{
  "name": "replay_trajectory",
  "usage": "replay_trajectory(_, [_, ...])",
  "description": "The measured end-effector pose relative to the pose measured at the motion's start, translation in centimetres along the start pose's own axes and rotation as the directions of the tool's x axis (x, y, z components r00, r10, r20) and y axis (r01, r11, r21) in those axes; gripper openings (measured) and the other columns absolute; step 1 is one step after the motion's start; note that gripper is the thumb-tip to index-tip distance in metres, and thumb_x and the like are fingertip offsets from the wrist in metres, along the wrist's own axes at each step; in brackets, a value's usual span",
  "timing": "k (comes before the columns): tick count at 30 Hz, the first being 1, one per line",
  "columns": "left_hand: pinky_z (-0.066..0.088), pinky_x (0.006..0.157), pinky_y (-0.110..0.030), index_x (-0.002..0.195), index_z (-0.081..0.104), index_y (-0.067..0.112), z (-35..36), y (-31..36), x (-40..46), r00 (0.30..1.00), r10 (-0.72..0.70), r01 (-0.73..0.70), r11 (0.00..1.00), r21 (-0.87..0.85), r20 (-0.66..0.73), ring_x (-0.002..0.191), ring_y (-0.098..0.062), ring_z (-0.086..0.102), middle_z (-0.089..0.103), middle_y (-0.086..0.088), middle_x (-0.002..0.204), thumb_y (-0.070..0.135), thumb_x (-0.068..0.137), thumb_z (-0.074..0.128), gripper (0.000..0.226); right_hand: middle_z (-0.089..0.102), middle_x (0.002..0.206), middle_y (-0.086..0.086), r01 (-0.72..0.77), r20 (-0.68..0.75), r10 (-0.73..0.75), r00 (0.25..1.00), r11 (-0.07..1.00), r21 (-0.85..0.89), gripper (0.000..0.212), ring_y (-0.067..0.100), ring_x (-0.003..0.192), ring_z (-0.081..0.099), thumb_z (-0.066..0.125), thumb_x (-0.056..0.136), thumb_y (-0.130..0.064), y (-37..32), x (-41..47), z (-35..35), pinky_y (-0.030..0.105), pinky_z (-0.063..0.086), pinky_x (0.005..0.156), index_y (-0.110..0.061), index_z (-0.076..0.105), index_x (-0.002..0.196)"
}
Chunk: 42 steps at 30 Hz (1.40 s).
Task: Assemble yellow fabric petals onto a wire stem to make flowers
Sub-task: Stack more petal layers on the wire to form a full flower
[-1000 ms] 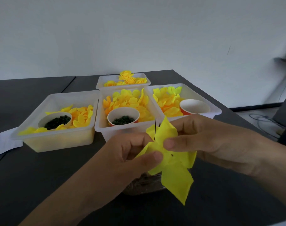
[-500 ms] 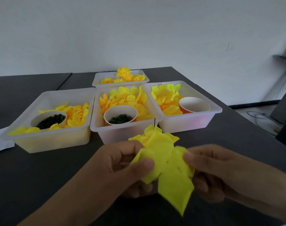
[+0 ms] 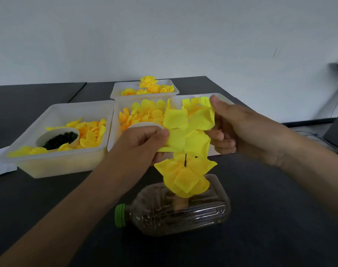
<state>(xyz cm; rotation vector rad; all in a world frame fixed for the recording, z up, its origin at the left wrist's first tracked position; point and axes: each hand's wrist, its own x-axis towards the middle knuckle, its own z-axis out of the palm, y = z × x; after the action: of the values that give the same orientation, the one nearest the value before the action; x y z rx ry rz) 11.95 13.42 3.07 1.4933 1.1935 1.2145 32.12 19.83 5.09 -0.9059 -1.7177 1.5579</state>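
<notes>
Both hands hold 1 flat yellow 4-lobed petal piece (image 3: pixel 187 130) stretched between them, above and just behind the tip of a thin dark wire stem (image 3: pixel 185 160). The left hand (image 3: pixel 143 143) pinches the piece's left edge between thumb and fingers. The right hand (image 3: pixel 247 130) grips its right edge, thumb on the upper right lobe and fingers curled behind the lower one. The held piece is not yet on the wire; its lower edge overlaps the wire tip in this view, and whether they touch cannot be told.

Below it, several yellow petal layers (image 3: pixel 185 176) already sit threaded on the stem, with the wire tip poking up through their centre. The stem stands out of a clear plastic bottle (image 3: pixel 183 211) lying on its side on the dark table (image 3: pixel 279 218), its green cap (image 3: pixel 120 212) pointing left. The bottle holds dark, grainy contents.

Farther back stand 4 translucent white trays. The left tray (image 3: pixel 56 162) holds orange-yellow petals and a paper cup of dark green beads (image 3: pixel 60 138). The middle tray (image 3: pixel 114 120) holds more petals and another cup, mostly hidden behind the left hand. The right tray (image 3: pixel 220 97) is largely covered by the right hand. The far tray (image 3: pixel 145 96) holds finished yellow flowers (image 3: pixel 150 85).
</notes>
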Motion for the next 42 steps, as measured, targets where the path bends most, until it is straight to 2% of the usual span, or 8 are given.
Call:
replay_trajectory(6, [0.033, 0.040, -0.007, 0.087, 0.061, -0.015, -0.2, -1.9, 0.2, 0.996, -0.085, 0.086, 0.994, 0.065, -0.013, 0.035, 0.002, 0.039, 0.048, 0.007, 0.043, 0.026, 0.095, 0.050, 0.044, 0.034, 0.054, 0.004, -0.025, -0.099, 0.022, 0.995, 0.999, -0.035, 0.038, 0.011, 0.041, 0.026, 0.050, 0.095, -0.034, 1.7, 1.0, -0.2, 0.024, 0.017, 0.045, -0.011, 0.043, 0.065])
replay_trajectory(11, [0.034, 0.044, -0.008, 0.078, 0.061, -0.010, -0.6, -2.3, 0.0, 1.000, 0.003, -0.006, 0.989, 0.146, 0.024, 0.040, 0.001, 0.039, 0.050, 0.007, 0.045, 0.040, 0.085, 0.051, 0.052, 0.035, 0.050, 0.000, -0.047, -0.119, 0.043, 0.992, 0.998, -0.034, 0.038, 0.012, 0.042, 0.025, 0.054, 0.094, -0.027, 2.5, 1.7, -0.5, 0.024, 0.017, 0.045, -0.017, 0.040, 0.061])
replay_trajectory(20, [0.034, 0.049, -0.006, 0.058, 0.056, 0.006, -0.6, -3.1, 0.2, 0.996, 0.055, -0.067, 0.982, 0.177, 0.067, 0.042, -0.002, 0.037, 0.045, 0.009, 0.044, 0.043, 0.085, 0.051, 0.046, 0.035, 0.051, 0.001, -0.074, -0.121, 0.064, 0.991, 0.994, -0.080, 0.040, 0.012, 0.042, 0.026, 0.056, 0.094, -0.028, 3.6, 2.3, -0.5, 0.021, 0.021, 0.044, -0.015, 0.043, 0.059])
replay_trajectory(23, [0.039, 0.053, -0.009, 0.047, 0.053, 0.025, -0.7, -3.3, 0.3, 0.996, 0.058, -0.070, 0.980, 0.187, 0.070, 0.040, -0.002, 0.038, 0.043, 0.010, 0.041, 0.040, 0.088, 0.051, 0.044, 0.035, 0.050, 0.000, -0.085, -0.109, 0.078, 0.991, 0.994, -0.063, 0.045, 0.011, 0.041, 0.028, 0.056, 0.094, -0.028, 3.9, 2.2, -0.4, 0.021, 0.023, 0.042, -0.022, 0.048, 0.051])
replay_trajectory(27, [0.037, 0.050, -0.010, 0.043, 0.055, 0.033, -0.7, -3.5, 0.3, 0.996, 0.054, -0.071, 0.961, 0.266, 0.072, 0.039, -0.001, 0.041, 0.044, 0.012, 0.040, 0.034, 0.094, 0.053, 0.051, 0.043, 0.050, 0.001, -0.107, -0.150, 0.091, 0.984, 0.989, -0.105, 0.041, 0.012, 0.042, 0.037, 0.057, 0.094, -0.031, 3.9, 1.9, -0.2, 0.021, 0.030, 0.041, -0.023, 0.053, 0.054])
replay_trajectory(31, [0.047, 0.056, -0.021, 0.047, 0.058, 0.035, -0.7, -3.5, 0.3, 0.997, 0.048, -0.067, 0.947, 0.314, 0.068, 0.041, -0.002, 0.041, 0.045, 0.013, 0.042, 0.040, 0.091, 0.054, 0.045, 0.048, 0.048, 0.006, -0.111, -0.203, 0.076, 0.976, 0.980, -0.168, 0.034, 0.015, 0.040, 0.041, 0.054, 0.094, -0.032, 3.4, 1.2, -0.1, 0.021, 0.031, 0.038, -0.010, 0.052, 0.068])
replay_trajectory(35, [0.054, 0.079, -0.049, 0.051, 0.060, 0.035, -0.5, -3.4, 0.3, 0.998, 0.024, -0.042, 0.939, 0.341, 0.058, 0.045, -0.002, 0.044, 0.047, 0.012, 0.043, 0.041, 0.091, 0.055, 0.041, 0.043, 0.051, 0.003, -0.121, -0.267, 0.080, 0.960, 0.983, -0.140, 0.036, 0.014, 0.034, 0.037, 0.053, 0.096, -0.029, 2.6, 0.8, 0.1, 0.027, 0.026, 0.048, -0.008, 0.049, 0.067])
replay_trajectory(42, [0.052, 0.063, -0.026, 0.053, 0.059, 0.026, -0.7, -3.6, 0.5, 0.998, 0.046, -0.060, 0.930, 0.364, 0.045, 0.048, -0.010, 0.051, 0.047, 0.010, 0.044, 0.042, 0.090, 0.056, 0.041, 0.047, 0.062, 0.014, -0.169, -0.256, 0.130, 0.958, 0.976, -0.134, 0.035, 0.014, 0.031, 0.034, 0.047, 0.100, -0.029, 2.3, 0.7, 0.5, 0.027, 0.023, 0.047, -0.004, 0.051, 0.077])
